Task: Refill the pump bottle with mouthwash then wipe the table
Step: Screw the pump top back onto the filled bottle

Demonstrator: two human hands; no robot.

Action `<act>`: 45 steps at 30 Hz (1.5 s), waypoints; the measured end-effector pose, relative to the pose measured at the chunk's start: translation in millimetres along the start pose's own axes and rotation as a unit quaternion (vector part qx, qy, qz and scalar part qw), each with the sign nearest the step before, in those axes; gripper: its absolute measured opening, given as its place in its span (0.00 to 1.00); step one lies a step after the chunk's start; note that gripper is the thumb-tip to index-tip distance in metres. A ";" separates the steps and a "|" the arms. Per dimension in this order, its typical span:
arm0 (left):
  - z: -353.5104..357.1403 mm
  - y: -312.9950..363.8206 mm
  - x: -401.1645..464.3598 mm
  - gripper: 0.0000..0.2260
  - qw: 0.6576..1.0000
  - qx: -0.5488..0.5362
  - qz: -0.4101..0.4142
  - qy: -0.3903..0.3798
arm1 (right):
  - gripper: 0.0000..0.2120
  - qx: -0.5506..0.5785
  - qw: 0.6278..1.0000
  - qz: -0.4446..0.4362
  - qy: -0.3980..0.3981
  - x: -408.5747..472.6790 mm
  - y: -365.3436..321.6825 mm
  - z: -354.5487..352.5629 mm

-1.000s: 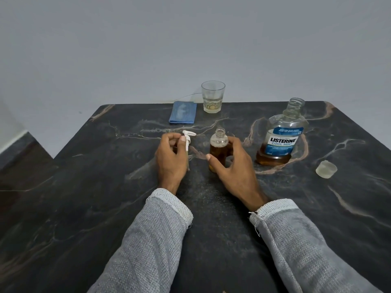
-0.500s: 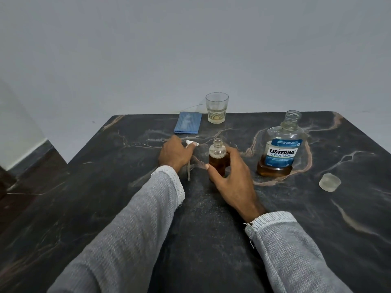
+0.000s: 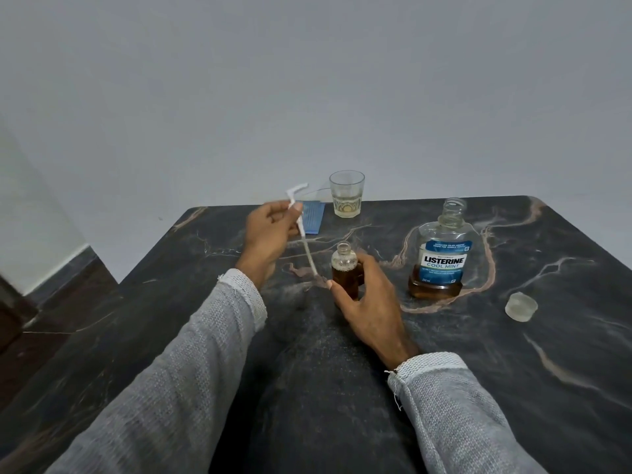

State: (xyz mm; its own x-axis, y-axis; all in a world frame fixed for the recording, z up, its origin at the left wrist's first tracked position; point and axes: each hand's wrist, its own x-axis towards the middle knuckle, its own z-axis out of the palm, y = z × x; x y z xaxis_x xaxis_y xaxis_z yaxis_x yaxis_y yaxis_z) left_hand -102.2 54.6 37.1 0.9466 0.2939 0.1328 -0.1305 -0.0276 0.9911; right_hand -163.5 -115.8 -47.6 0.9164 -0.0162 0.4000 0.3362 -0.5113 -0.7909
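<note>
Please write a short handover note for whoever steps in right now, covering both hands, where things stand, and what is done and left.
Left hand: raised above the table, gripping the white pump head, its tube slanting down toward the small bottle.
Right hand: holding the small pump bottle upright on the table.
The pump bottle holds brown liquid up to its shoulder, neck open. The Listerine bottle stands uncapped to the right, its cap farther right. The blue cloth lies at the far edge beside a glass.
Done: the filling, apparently.
Left: insert and fasten the pump, recap the Listerine, wipe the table.
</note>
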 end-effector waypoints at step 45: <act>24.3 -20.4 -63.2 0.12 0.977 0.039 0.123 -0.172 | 0.26 -0.011 1.000 -0.006 0.002 -1.8 -2.1 0.8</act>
State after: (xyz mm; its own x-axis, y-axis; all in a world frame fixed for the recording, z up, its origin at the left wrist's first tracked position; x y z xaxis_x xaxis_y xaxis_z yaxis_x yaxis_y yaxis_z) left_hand -152.2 13.4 8.8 0.9347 -0.0677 0.3490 -0.3552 -0.1343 0.9251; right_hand -165.7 -114.1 -47.1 0.9112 -0.0128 0.4118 0.3428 -0.5309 -0.7750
